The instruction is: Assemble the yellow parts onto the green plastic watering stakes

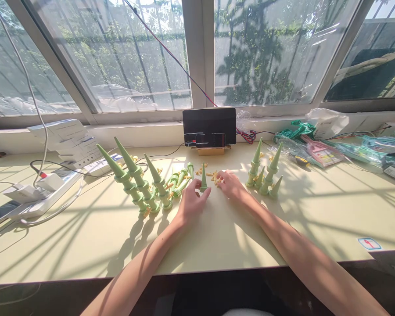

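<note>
My left hand [194, 199] has its thumb and fingers closed round the base of a green cone [203, 177], which points upward at the middle of the table. Just to the right, my right hand [229, 184] reaches into a small pile of yellow pegs [210, 172] with its fingertips bent together. Whatever those fingertips pinch is too small to make out. Left of my left hand lie several loose green pieces [181, 179]. Beyond them stand tall green spired towers [136, 182] with yellow pegs stuck in. More green spires [267, 175] stand to the right of my right hand.
A dark tablet [209, 123] leans on a brown stand at the back, with a phone in front. White boxes [64, 142] and a power strip [48, 195] with cables lie at left. Plastic bags [296, 136] and a pink dustpan-like item [321, 151] lie at back right.
</note>
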Tool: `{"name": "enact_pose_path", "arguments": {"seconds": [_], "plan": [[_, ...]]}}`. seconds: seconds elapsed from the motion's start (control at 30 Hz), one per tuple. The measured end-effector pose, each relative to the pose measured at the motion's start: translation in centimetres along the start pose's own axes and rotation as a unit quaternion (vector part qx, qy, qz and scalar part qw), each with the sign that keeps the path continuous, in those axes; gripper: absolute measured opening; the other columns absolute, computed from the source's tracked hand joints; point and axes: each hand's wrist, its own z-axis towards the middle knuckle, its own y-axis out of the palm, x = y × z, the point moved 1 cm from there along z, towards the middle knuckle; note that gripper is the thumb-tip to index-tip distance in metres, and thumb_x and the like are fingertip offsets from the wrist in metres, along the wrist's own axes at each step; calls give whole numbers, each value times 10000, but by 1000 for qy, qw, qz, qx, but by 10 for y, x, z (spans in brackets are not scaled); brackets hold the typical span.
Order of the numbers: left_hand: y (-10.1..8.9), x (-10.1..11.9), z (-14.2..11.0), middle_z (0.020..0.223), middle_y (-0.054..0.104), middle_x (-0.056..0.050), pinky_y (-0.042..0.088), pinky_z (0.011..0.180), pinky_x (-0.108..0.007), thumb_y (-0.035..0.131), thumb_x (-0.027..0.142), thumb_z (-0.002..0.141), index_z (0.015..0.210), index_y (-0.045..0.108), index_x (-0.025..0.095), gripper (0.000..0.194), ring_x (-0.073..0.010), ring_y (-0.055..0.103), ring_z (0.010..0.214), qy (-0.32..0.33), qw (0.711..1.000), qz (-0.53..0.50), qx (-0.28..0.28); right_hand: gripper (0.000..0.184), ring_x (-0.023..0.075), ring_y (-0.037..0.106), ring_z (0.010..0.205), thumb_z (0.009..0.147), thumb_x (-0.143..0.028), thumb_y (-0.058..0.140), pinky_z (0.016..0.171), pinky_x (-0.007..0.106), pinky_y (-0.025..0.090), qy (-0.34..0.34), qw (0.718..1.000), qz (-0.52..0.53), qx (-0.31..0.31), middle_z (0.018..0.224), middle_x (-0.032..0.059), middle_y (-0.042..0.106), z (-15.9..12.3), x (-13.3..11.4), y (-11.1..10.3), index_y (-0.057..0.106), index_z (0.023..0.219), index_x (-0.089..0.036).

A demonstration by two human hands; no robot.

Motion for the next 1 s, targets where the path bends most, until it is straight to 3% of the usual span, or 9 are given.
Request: {"name": "enact_pose_path", "arguments": {"seconds": [0.37,0.57,0.77,1.0], "plan": [[-1,1,0,934,635,-19,365,446,-239,628,467,822,883,518,206,290,-46,412,414,3,1000,-3,1,240,182,573,805,831,-151,555,703,270,453,17,998,60,4,893,66,599,0,0,2,625,1059,-174],[0,1,-1,936,629,-14,356,439,-234,624,469,827,892,524,206,289,-42,405,418,2,1000,-4,0,358,173,556,757,798,-150,560,669,271,450,24,997,72,19,909,63,576,-4,-5,-1,546,1155,-167],[1,-1,-1,959,636,-19,353,436,-233,616,479,831,911,536,204,297,-46,423,433,-1,1000,-9,-5,112,193,503,748,776,-147,517,636,277,387,0,999,-13,33,806,51,541,-10,-11,0,530,882,-182],[1,0,-1,956,631,-24,371,468,-242,619,483,829,910,533,198,308,-46,415,435,-1,1000,1,-4,43,183,514,782,840,-169,503,685,273,377,0,999,-13,-37,855,62,555,-17,-17,-2,545,843,-177]]}}
